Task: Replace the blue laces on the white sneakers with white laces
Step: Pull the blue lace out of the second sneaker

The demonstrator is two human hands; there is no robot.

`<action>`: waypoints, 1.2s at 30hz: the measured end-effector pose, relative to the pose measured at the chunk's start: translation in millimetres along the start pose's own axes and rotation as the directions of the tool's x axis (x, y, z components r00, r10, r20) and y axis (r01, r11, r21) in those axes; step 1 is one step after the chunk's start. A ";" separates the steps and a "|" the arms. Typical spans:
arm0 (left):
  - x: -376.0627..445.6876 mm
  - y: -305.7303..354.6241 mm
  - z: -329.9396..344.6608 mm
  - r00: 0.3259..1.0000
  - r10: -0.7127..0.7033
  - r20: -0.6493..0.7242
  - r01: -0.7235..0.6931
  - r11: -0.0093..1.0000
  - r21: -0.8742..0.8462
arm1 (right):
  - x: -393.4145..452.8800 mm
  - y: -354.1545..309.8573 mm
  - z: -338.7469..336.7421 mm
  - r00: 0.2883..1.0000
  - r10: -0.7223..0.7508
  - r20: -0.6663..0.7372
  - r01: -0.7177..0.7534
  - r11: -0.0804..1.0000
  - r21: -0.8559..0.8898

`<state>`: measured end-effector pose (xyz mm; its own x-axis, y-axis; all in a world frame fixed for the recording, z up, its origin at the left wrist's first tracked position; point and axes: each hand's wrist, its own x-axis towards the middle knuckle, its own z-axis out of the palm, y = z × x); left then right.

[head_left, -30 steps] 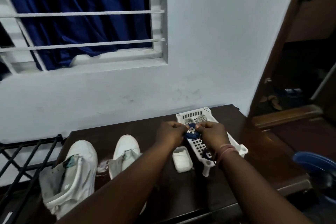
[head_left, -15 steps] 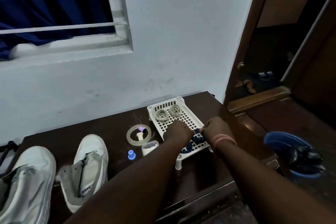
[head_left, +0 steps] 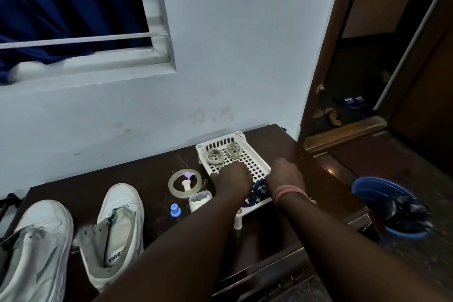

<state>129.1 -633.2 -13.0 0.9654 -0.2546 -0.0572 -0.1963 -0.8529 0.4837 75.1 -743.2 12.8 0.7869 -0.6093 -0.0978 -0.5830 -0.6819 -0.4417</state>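
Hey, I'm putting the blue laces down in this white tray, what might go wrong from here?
The coiled blue laces sit at the tray's near end, which seems to reach the table's front edge; a nudge from the left hand or right hand might tip it. Loose coils can unwind and tangle. The white laces lie farther back, so reaching over may drag the blue ones along.

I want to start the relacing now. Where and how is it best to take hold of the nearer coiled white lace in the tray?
Probably pinch the coiled white lace across its whole bundle of loops, coming straight down from above. It lies flat on the white tray, apart from the second coil, with open space above it.
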 end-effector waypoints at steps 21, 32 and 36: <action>45.3 -86.6 -44.8 0.991 -0.108 -0.084 0.083 0.963 -0.258 | 34.3 -100.5 68.5 0.999 0.010 0.034 -0.020 0.949 0.315; 94.5 -87.3 -22.9 0.990 -0.140 -0.011 0.135 0.970 -0.204 | 66.0 -110.2 110.2 1.000 0.021 -0.005 -0.018 0.943 0.332; 88.0 -89.3 -27.1 0.992 -0.126 -0.026 0.114 0.955 -0.273 | 65.0 -112.6 110.3 1.000 0.010 0.012 -0.013 0.950 0.311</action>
<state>236.2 -567.1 -37.6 0.9866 -0.1330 -0.0945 -0.0306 -0.7196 0.6937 214.2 -661.4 -42.2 0.7835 -0.6111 -0.1127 -0.5013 -0.5144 -0.6958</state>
